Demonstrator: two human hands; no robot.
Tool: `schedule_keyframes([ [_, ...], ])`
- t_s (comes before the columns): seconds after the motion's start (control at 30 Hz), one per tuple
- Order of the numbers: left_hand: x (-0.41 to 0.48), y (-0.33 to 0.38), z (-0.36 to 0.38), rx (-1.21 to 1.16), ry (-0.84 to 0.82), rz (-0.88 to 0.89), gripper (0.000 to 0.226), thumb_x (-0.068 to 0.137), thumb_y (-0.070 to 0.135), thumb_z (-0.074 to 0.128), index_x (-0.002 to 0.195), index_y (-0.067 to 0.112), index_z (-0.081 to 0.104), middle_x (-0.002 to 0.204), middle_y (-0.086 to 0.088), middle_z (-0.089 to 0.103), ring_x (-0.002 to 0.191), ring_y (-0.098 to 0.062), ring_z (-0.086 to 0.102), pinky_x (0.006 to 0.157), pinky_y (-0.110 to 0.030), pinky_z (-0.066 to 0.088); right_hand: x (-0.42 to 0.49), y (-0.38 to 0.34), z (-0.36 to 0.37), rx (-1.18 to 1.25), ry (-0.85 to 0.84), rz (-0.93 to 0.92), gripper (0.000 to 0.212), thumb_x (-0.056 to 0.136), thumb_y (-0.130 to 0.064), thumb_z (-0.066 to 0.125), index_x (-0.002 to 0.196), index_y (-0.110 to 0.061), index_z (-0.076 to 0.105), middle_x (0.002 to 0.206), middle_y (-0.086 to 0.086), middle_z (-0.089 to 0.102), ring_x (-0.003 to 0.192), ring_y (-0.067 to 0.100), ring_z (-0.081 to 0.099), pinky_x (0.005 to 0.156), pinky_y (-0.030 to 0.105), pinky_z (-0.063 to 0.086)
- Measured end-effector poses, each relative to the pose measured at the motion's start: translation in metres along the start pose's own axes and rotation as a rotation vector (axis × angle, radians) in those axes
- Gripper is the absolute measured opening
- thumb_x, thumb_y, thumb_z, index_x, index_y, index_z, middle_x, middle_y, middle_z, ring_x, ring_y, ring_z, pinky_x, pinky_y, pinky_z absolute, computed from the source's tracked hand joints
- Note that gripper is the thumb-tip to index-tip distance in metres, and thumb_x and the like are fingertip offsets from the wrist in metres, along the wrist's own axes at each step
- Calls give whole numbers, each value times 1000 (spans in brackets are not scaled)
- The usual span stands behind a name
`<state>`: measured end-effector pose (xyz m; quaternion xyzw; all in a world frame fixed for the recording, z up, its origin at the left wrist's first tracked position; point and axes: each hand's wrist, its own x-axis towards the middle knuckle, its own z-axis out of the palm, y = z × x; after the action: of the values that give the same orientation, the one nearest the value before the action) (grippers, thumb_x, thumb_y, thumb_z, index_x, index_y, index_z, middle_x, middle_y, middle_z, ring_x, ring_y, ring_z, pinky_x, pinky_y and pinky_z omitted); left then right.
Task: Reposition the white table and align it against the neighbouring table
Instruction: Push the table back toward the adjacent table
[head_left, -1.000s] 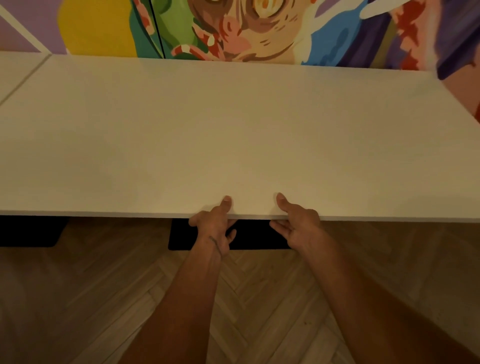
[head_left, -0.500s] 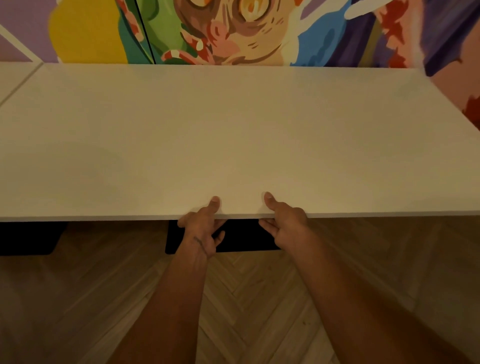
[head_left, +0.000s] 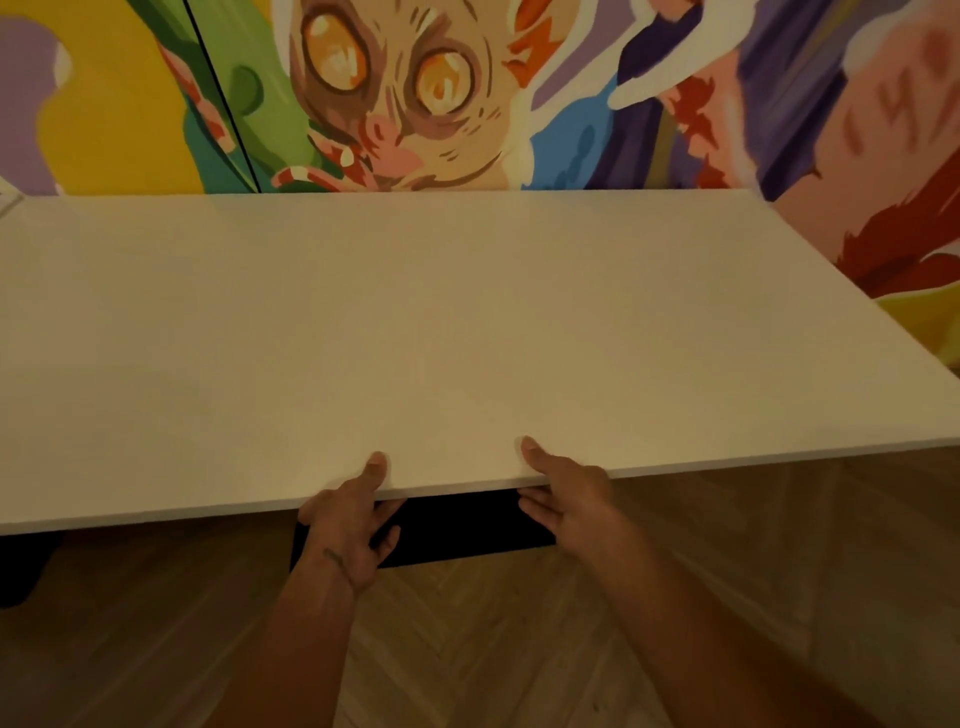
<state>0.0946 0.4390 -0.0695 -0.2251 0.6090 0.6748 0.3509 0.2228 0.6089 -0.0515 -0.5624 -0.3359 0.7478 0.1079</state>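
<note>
One white table (head_left: 467, 322), its top bare.

Two hands at the near edge: one left hand (head_left: 348, 525), one right hand (head_left: 571, 504). Two thumbs on the tabletop, one per hand; the other fingers pass under the edge and cannot be fully counted.

Two forearms, both bare. One small dark mark on the left wrist (head_left: 335, 557).

One painted mural (head_left: 415, 104) on the wall behind the table, showing one animal face with two large orange eyes.

One wooden herringbone floor (head_left: 493, 649).

One dark panel (head_left: 457, 525) under the table between the hands; one further dark shape (head_left: 23, 566) at the far left, not identifiable.
</note>
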Motion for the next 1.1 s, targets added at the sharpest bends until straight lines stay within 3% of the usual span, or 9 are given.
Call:
schedule_keyframes([
  [0.17, -5, 0, 5, -53, 32, 10, 67, 88, 29, 81, 144, 14, 48, 127, -4, 66, 92, -19, 69, 65, -36, 53, -2, -13, -5, 32, 7, 33, 39, 81, -21, 84, 105, -3, 59, 109, 12, 62, 94, 24, 62, 76, 37, 59],
  [0.27, -13, -6, 13, -102, 46, 5, 59, 92, 34, 76, 142, 13, 53, 133, -7, 65, 92, -19, 67, 65, -34, 52, -2, -12, -4, 18, 16, 29, 43, 80, -23, 85, 109, -4, 60, 109, 10, 63, 93, 23, 64, 68, 34, 60],
  [0.37, -27, -19, 33, -138, -23, -45, 53, 96, 40, 69, 141, 16, 55, 135, -7, 65, 92, -17, 68, 66, -34, 50, -3, -12, -7, 10, 27, 15, 40, 78, -23, 87, 103, -5, 63, 106, 10, 64, 94, 24, 65, 72, 35, 59],
  [0.47, -41, -33, 60, -108, -89, -92, 65, 93, 37, 73, 149, 15, 47, 134, -4, 64, 102, -18, 68, 68, -33, 52, -3, -18, -18, 56, 77, -22, 32, 78, -20, 86, 97, -6, 64, 104, 11, 65, 97, 28, 65, 80, 38, 58],
  [0.57, -43, -38, 81, -70, -124, -154, 88, 85, 36, 83, 156, 17, 35, 130, -2, 66, 107, -19, 68, 68, -34, 54, -1, -31, -36, 49, 127, -39, 36, 77, -22, 87, 99, -4, 64, 102, 13, 66, 99, 30, 65, 77, 40, 58],
  [0.73, -31, -45, 101, -36, -57, -176, 103, 82, 25, 87, 160, 21, 20, 120, -2, 70, 98, -19, 72, 67, -37, 59, 5, -46, -56, -2, 77, -7, 45, 75, -21, 88, 108, -2, 64, 102, 13, 68, 91, 25, 67, 81, 41, 59],
  [0.9, -21, -49, 101, 31, -24, -156, 99, 81, 32, 88, 160, 19, 30, 116, 2, 72, 93, -15, 73, 47, -33, 58, 14, -43, -62, -20, 28, 1, 53, 73, -27, 90, 112, -2, 64, 106, 12, 70, 94, 24, 69, 73, 36, 63],
  [1.1, -28, -51, 98, 74, -45, -81, 77, 81, 37, 86, 145, 21, 46, 115, 3, 75, 81, -10, 78, 54, -33, 58, 20, -39, -66, -13, 1, -22, 64, 71, -28, 91, 120, -1, 61, 114, 14, 67, 97, 27, 69, 63, 34, 64],
])
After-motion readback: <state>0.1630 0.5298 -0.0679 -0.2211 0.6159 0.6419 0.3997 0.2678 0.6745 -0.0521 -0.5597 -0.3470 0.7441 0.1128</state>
